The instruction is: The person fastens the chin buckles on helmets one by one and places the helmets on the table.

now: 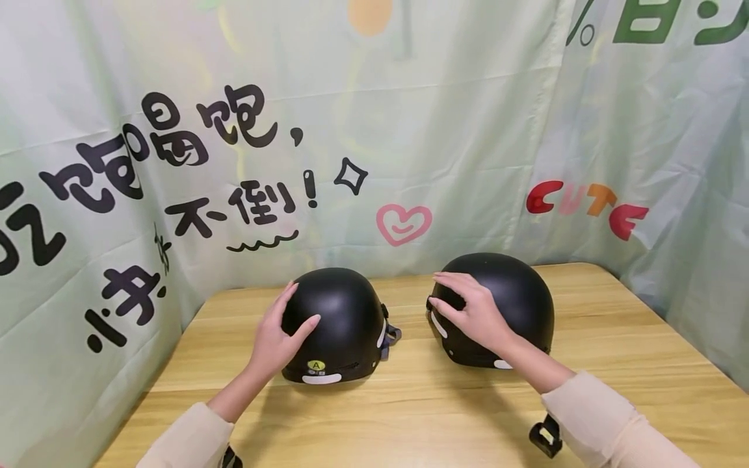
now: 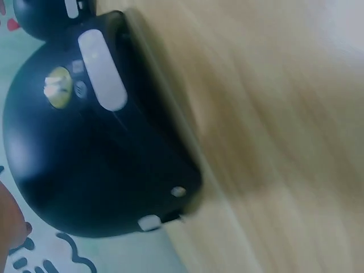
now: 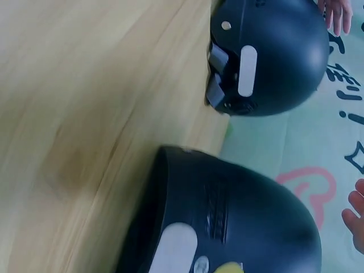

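Observation:
Two matte black helmets stand dome up on the wooden table. My left hand point(image 1: 277, 335) lies along the left side of the left helmet point(image 1: 345, 312), thumb over its front and fingers reaching behind. That helmet has a round yellow sticker point(image 2: 59, 87) marked A and a white reflective strip point(image 2: 102, 69) low on its front; a grey strap point(image 1: 390, 336) shows at its right side. Over the left part of the right helmet point(image 1: 521, 299) is my right hand point(image 1: 475, 315), fingers extended and thumb apart. In the right wrist view, its fingertips point(image 3: 357, 207) appear beside the dome.
The wooden table point(image 1: 404, 416) meets a pale printed curtain point(image 1: 456, 130) at the back and sides. Below my right sleeve hangs a black buckle-like piece point(image 1: 546, 437). Another dark piece point(image 1: 231, 458) shows under the left sleeve.

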